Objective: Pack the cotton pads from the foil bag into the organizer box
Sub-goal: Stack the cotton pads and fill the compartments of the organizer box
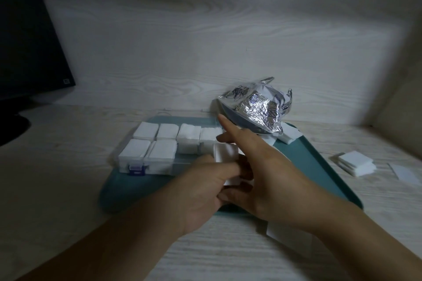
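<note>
A small stack of white cotton pads (226,154) is held upright between the two hands above the teal tray (319,162), just beside the near right end of the clear organizer box (146,164). The left hand (205,191) is curled round the stack's lower part, its grip closed on the pads; the right hand (258,171) touches the stack from the 3 o'clock side, its forefinger stretched out toward 12 o'clock, and whether its other fingers pinch the pads cannot be told.

Six compartments of the box are seen filled with pads; its right end is hidden behind the hands. At 1 o'clock from the stack the crumpled foil bag (258,107) stands at the tray's far edge, against the wood-grain back wall (205,41), with more pads (288,136) touching its right side.

Off the tray at 3 o'clock a loose pile of pads (356,163) lies on the bench (57,166), well apart, with a flat white sheet (405,173) beside it, too blurred to identify. Another white piece (287,232) is partly hidden under the right wrist. A dark monitor (27,36) is cut off at 10 o'clock. Open bench lies at 9 o'clock of the tray.
</note>
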